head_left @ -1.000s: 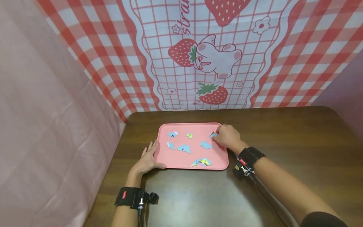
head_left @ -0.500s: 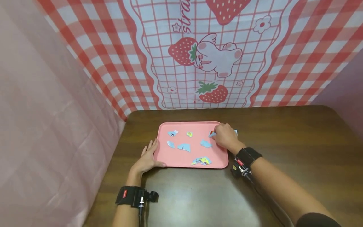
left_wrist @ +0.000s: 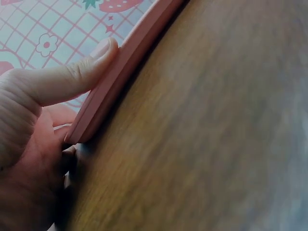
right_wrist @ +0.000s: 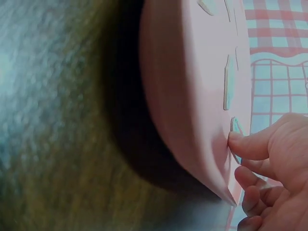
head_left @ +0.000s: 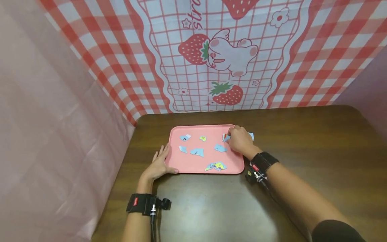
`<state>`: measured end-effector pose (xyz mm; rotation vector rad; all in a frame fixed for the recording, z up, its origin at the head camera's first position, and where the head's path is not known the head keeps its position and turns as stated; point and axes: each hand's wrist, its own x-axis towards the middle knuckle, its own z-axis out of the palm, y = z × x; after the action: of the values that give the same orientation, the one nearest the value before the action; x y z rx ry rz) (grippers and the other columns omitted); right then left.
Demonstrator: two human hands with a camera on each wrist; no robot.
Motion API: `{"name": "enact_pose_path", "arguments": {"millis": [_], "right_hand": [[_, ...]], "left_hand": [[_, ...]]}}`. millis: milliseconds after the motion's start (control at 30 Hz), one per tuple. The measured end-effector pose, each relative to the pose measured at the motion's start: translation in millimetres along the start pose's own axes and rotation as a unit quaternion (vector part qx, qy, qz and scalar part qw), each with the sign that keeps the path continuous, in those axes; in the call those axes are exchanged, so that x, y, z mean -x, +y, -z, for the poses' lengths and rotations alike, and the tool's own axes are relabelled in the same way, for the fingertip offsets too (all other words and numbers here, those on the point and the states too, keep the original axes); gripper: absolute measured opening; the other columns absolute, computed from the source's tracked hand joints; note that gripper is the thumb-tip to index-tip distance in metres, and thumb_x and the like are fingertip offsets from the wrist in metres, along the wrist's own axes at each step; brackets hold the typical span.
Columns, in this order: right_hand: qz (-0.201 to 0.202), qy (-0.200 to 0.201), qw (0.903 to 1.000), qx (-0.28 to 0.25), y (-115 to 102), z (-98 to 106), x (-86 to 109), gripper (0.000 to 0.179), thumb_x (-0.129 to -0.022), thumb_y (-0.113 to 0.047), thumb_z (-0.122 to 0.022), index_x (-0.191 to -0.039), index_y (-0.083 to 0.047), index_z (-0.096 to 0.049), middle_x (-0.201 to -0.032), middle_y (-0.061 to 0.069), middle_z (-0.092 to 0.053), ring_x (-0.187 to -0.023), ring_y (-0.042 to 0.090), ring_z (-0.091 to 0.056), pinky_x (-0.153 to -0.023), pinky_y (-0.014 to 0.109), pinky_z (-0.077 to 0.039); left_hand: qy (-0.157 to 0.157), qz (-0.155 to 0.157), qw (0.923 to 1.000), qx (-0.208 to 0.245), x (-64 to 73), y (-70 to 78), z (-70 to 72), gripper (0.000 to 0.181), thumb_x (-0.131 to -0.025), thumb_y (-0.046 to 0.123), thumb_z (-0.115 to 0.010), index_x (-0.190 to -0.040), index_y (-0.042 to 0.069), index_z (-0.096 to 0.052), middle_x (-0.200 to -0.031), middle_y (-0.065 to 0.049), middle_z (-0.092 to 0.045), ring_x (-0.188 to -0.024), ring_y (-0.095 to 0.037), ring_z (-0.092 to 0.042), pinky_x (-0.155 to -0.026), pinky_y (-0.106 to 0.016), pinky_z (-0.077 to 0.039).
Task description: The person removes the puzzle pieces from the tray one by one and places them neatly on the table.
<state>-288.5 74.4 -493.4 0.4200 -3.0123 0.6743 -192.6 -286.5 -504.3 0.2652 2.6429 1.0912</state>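
A pink tray (head_left: 205, 159) lies on the table. My left hand (head_left: 157, 167) rests around its near left corner, fingers along the left side, the thumb (left_wrist: 79, 72) over the rim in the left wrist view. At the tray's far right, my right hand (head_left: 241, 139) pinches a light-blue puzzle piece with a red mark (head_left: 225, 137). In the right wrist view the thumb (right_wrist: 255, 144) touches this piece, which is partly hidden. Nearest it lies another light-blue piece (head_left: 220, 148). A pale blue edge (head_left: 251, 136) shows behind the right hand; whether it is held cannot be told.
Other flat pieces lie on the tray: a blue and white one (head_left: 185, 137), a small yellow one (head_left: 203, 138), two more blue ones (head_left: 197, 152), and a yellow-blue cluster (head_left: 216, 166) near the front. A strawberry-print cloth (head_left: 211, 67) hangs behind the brown table (head_left: 302, 141).
My right hand has shifted slightly left along the tray's far right, uncovering the pale blue edge behind it. The left hand keeps its place at the corner. The head view has tilted a little.
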Motion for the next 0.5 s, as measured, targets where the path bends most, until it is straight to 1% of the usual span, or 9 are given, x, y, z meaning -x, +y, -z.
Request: {"name": "enact_pose_path", "arguments": {"millis": [133,233,367,500], "right_hand": [[0.007,-0.004,0.9999,-0.008,-3.4,-1.7,-5.4,0.023,-0.084,-0.015,-0.077,-0.101,-0.002,-0.07,-0.103,0.016,-0.066,-0.1,0.038,-0.061,-0.079,0.052,-0.053],[0.007,-0.01,0.9997,-0.021,-5.0,-3.5,-7.8,0.019,-0.085,-0.013,-0.075,-0.099,-0.004,-0.068,-0.099,0.014,-0.066,-0.094,0.035,-0.063,-0.074,0.049,-0.053],[-0.009,-0.016,0.9988,-0.044,-2.0,-3.3,-5.4,0.016,-0.085,-0.013,-0.074,-0.098,-0.007,-0.065,-0.089,0.01,-0.066,-0.083,0.03,-0.063,-0.064,0.043,-0.051],[-0.021,-0.007,0.9979,-0.061,4.3,-1.4,-0.8,0.018,-0.084,-0.015,-0.074,-0.098,-0.007,-0.066,-0.081,0.007,-0.064,-0.076,0.027,-0.061,-0.061,0.04,-0.048]], "left_hand": [[0.006,0.001,1.0,0.002,2.7,-1.4,2.7,0.123,-0.074,0.031,-0.089,-0.161,0.0,-0.007,-0.167,-0.017,-0.006,-0.154,-0.031,0.007,-0.119,-0.052,0.008],[0.005,0.007,1.0,0.003,4.7,-2.3,5.1,0.122,-0.074,0.031,-0.088,-0.161,0.0,-0.007,-0.168,-0.016,-0.005,-0.154,-0.03,0.007,-0.12,-0.052,0.009],[-0.01,0.006,0.9999,0.006,3.8,-2.4,4.6,0.123,-0.075,0.034,-0.088,-0.161,0.0,-0.007,-0.168,-0.016,-0.003,-0.154,-0.031,0.009,-0.119,-0.053,0.009],[-0.014,-0.002,0.9998,0.015,0.6,-0.3,1.5,0.123,-0.074,0.033,-0.089,-0.161,-0.001,-0.008,-0.168,-0.016,-0.004,-0.154,-0.032,0.009,-0.119,-0.053,0.01]]}}
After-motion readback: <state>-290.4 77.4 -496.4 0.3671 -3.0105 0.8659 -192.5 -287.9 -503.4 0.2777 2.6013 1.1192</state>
